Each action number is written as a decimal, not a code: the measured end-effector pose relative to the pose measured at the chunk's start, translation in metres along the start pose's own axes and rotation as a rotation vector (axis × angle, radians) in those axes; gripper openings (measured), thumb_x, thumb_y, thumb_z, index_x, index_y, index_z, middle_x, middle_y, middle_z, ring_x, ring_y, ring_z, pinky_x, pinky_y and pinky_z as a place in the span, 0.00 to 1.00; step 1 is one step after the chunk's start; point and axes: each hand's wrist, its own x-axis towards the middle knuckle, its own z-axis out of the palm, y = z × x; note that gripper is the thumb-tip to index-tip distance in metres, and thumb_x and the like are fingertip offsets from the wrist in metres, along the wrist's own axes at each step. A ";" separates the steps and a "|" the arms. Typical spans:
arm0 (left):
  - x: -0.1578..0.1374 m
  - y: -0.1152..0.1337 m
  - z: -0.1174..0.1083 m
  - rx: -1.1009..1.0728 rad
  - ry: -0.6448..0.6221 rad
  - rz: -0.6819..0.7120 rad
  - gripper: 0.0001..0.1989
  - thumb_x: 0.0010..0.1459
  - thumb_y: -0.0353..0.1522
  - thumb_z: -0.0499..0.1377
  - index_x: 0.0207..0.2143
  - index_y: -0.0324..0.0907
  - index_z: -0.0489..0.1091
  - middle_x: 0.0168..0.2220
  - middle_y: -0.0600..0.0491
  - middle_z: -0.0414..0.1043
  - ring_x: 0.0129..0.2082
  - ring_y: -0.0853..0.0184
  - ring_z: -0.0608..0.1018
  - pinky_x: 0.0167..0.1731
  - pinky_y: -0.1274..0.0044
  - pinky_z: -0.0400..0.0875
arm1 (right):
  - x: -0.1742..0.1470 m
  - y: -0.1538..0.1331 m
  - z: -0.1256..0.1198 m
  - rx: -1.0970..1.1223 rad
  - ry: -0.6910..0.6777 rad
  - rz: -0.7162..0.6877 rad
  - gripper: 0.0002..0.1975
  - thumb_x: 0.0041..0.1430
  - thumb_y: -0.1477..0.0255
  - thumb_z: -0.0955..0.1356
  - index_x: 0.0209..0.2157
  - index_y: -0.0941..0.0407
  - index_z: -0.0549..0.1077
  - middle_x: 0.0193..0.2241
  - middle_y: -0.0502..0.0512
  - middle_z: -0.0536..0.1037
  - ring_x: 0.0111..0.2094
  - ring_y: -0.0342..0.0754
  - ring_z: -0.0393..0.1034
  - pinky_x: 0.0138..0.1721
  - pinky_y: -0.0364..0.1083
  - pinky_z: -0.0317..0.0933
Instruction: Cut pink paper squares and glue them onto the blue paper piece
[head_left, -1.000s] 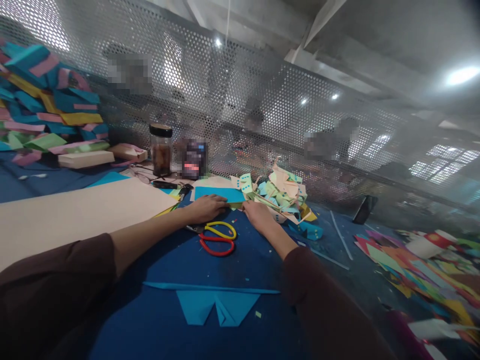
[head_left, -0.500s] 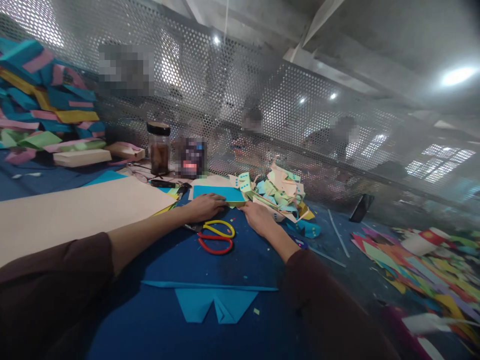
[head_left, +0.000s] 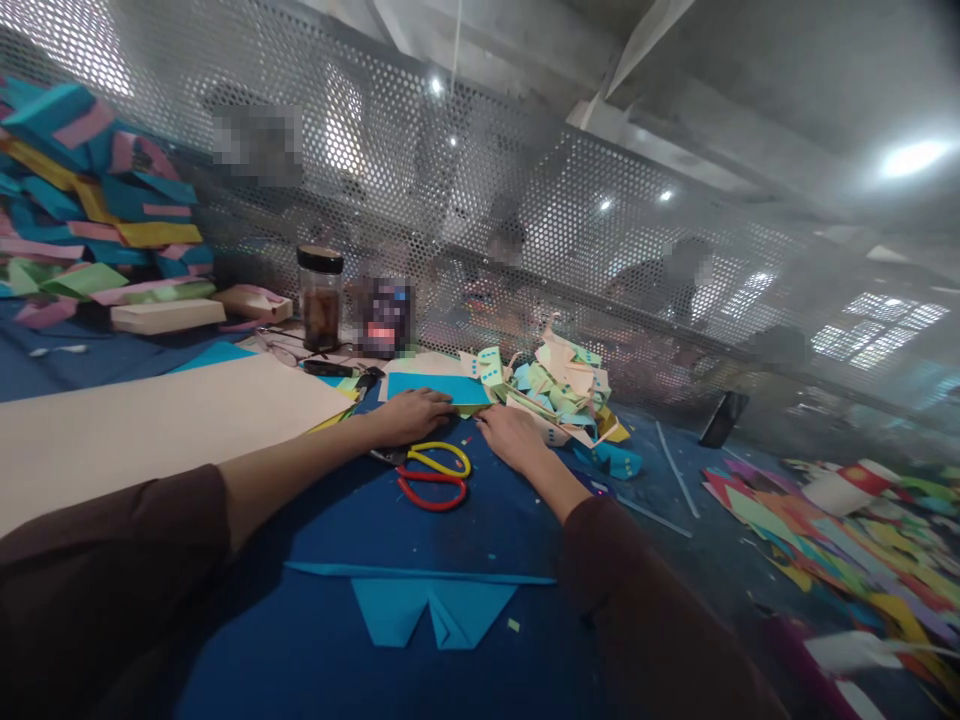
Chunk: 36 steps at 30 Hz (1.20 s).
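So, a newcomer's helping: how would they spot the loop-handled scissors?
Find the dark blue tabletop between the brown sleeves. Near the wearer's left hand lie the scissors. One yellow and one red handle distinguish them from the folded blue paper.

The person's arms stretch forward, dark sleeves [head_left: 120, 550] leaving both forearms [head_left: 300, 480] bare. The left hand [head_left: 412, 416] lies palm down, fingers [head_left: 435, 398] together, pointing rightward. The right hand [head_left: 511, 434] angles inward to the left, knuckles up, near the left but apart; its grip is unclear.
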 end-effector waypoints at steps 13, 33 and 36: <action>0.001 0.000 0.000 -0.001 0.000 0.003 0.18 0.66 0.36 0.51 0.57 0.48 0.66 0.58 0.48 0.69 0.54 0.58 0.72 0.51 0.69 0.66 | 0.022 -0.015 0.006 -0.076 0.052 0.109 0.16 0.68 0.64 0.61 0.48 0.61 0.69 0.42 0.66 0.77 0.43 0.54 0.74 0.42 0.48 0.65; 0.000 0.002 -0.009 -0.085 -0.013 0.004 0.16 0.63 0.30 0.53 0.52 0.48 0.71 0.58 0.50 0.68 0.55 0.59 0.72 0.52 0.71 0.65 | 0.023 -0.014 0.009 -0.124 0.074 0.078 0.15 0.69 0.67 0.60 0.50 0.61 0.66 0.41 0.63 0.76 0.40 0.53 0.74 0.40 0.49 0.66; 0.001 0.001 -0.007 -0.057 -0.020 0.011 0.18 0.63 0.30 0.52 0.54 0.49 0.71 0.59 0.48 0.67 0.56 0.57 0.71 0.53 0.69 0.65 | 0.023 -0.014 0.010 -0.120 0.069 0.086 0.16 0.69 0.65 0.61 0.51 0.60 0.67 0.42 0.59 0.76 0.40 0.50 0.73 0.41 0.51 0.67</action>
